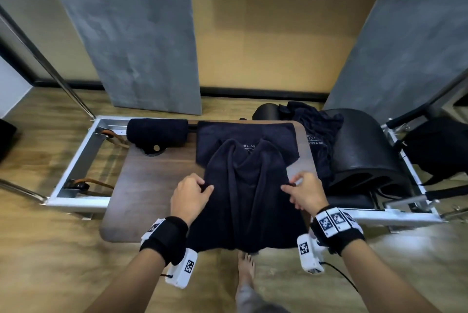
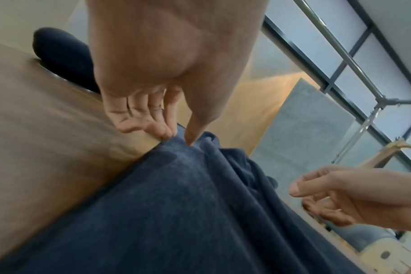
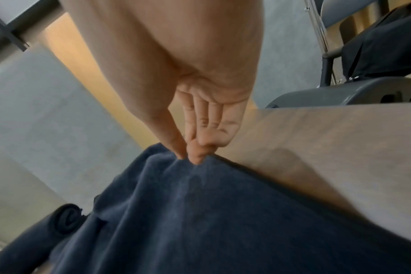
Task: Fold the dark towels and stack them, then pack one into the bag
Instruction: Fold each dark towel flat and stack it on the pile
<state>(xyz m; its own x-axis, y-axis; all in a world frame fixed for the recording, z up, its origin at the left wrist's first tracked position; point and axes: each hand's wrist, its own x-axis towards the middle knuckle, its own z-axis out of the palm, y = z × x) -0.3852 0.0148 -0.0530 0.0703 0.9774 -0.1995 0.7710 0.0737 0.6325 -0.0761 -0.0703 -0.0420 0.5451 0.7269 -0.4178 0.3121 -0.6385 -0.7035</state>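
Note:
A dark navy towel [image 1: 245, 198] lies rumpled on the brown board [image 1: 152, 181], its near end hanging over the front edge. My left hand [image 1: 202, 187] pinches its left edge between thumb and fingertips [image 2: 169, 134]. At the right edge my right hand [image 1: 291, 186] does the same, its fingertips [image 3: 195, 157] closed on the cloth [image 3: 200, 213]. Under the towel's far end lies a folded dark towel [image 1: 253, 130]. Several loose dark towels [image 1: 319, 130] are heaped at the right. A black bag [image 1: 435, 150] sits at the far right.
A rolled dark towel [image 1: 157, 133] rests on the headrest at the board's back left. A black arched barrel [image 1: 364, 150] stands right of the board inside the metal frame [image 1: 76, 160]. Grey panels [image 1: 126, 34] lean on the wall behind. My bare foot [image 1: 245, 269] is below the towel.

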